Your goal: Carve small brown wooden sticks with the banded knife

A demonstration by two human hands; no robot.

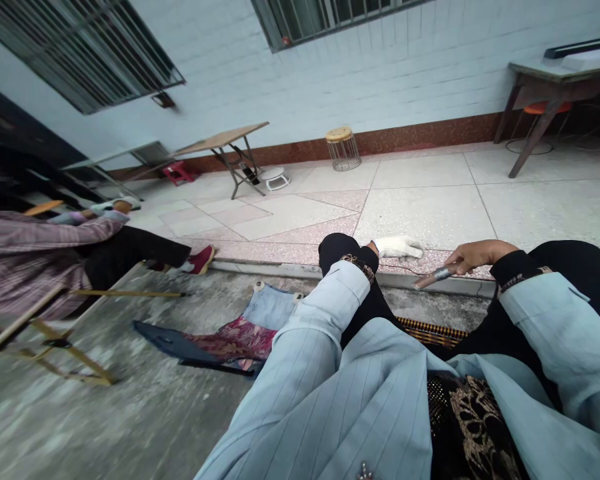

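Observation:
My left hand [399,247], in a white knitted glove, is by my left knee. Its fingers are bent together; what they hold, if anything, I cannot make out. A thin dark strand [403,269] runs just below the glove toward my right hand. Bare, my right hand [473,257] is closed around a short tool [435,275] with a silvery wrapped part and a flat brownish end pointing down left. The tool's exact kind does not show. Between my legs is a yellow-and-black woven piece [433,331], partly hidden by my clothes.
At left a person [45,257] sits by a folding wooden frame [55,341]. A cloth-covered folding seat [245,337] lies on the concrete beside me. A low step edge [260,267] runs ahead. Beyond stand a folding table [220,138], a round stool [341,148] and a desk [555,77].

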